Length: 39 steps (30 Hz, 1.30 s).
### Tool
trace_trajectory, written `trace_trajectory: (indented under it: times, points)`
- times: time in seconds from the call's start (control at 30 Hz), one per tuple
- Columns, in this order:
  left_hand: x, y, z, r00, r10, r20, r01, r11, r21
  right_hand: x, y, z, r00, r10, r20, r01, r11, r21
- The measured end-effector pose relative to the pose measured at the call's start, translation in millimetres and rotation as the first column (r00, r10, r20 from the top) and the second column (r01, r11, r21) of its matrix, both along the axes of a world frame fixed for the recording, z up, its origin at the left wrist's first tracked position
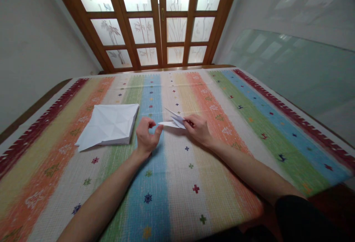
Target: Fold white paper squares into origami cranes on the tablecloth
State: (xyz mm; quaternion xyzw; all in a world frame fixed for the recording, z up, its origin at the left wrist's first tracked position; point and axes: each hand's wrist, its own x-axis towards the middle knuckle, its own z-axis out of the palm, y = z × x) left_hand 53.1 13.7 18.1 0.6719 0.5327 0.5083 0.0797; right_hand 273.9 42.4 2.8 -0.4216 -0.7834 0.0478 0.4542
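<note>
A small white origami figure (175, 122) with several slim, pointed flaps is held just above the striped tablecloth. My right hand (198, 128) pinches its right end between thumb and fingers. To its left, my left hand (147, 134) has curled fingers and a raised thumb, with a gap between thumb and forefinger. The thumb tip is close to the figure's left point; whether they touch I cannot tell. Left of that hand lies a stack of white paper (111, 125), its top sheet creased and lifting at the near left corner.
The table wears a tablecloth (166, 183) with coloured stripes and small printed motifs. Beyond the far edge stand wooden doors (161, 31) with frosted panes. A pale wall (33, 31) rises at left, and a glass panel (294, 72) leans along the right side.
</note>
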Motion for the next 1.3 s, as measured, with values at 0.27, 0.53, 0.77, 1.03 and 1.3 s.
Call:
trace_trajectory:
  times: [0.27, 0.53, 0.77, 1.03, 1.3]
  points:
    - [40, -9, -0.7, 0.781, -0.237, 0.578, 0.505, 0.784, -0.36, -15, -23, 3.5, 0.996, -0.013, 0.083, -0.015, 0.946, 0.323]
    - [40, -8, -4.1, 0.624, -0.206, 0.754, 0.581, 0.767, -0.271, -25, -31, 5.7, 0.98, 0.19, 0.063, -0.199, 0.961, 0.192]
    - [27, 2, -14.7, 0.576, -0.119, 0.809, 0.539, 0.799, -0.266, -13, -27, 5.3, 0.954, 0.058, -0.295, -0.043, 0.998, 0.056]
    - [33, 0, -18.5, 0.567, -0.17, 0.806, 0.517, 0.836, -0.187, -20, -29, -6.5, 0.944, 0.12, -0.307, -0.138, 0.99, -0.036]
    - [33, 0, -26.5, 0.568, -0.179, 0.803, 0.54, 0.818, -0.199, -22, -38, -7.5, 0.974, 0.198, -0.107, -0.166, 0.953, 0.254]
